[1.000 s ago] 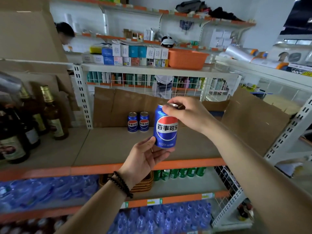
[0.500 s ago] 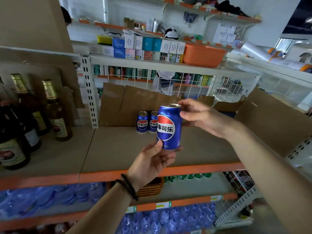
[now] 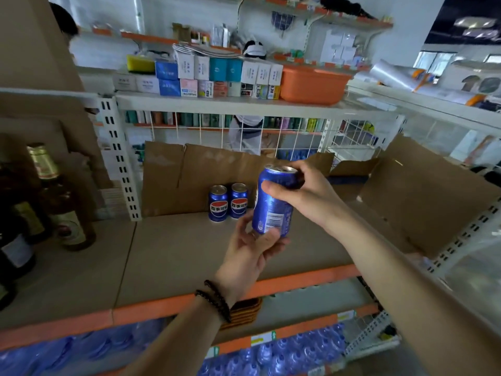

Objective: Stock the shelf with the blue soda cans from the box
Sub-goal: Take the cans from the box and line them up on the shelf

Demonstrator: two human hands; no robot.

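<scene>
Holding one blue soda can (image 3: pixel 273 203) above the shelf (image 3: pixel 189 256): right hand (image 3: pixel 303 195) grips the upper part, thumb across the front, fingers curled over the rim; left hand (image 3: pixel 253 251) pinches the base between thumb and fingertips. Can tilted slightly, barcode facing the camera. Stock in place: two blue soda cans (image 3: pixel 228 203), upright, touching side by side, at the back of the shelf against a cardboard sheet (image 3: pixel 195 175). Left bay: glass bottles (image 3: pixel 51 202), probably beer, labels blurred. Lower tier: blue water bottles (image 3: pixel 284 354). Upper tier: orange basin (image 3: pixel 311 84).
</scene>
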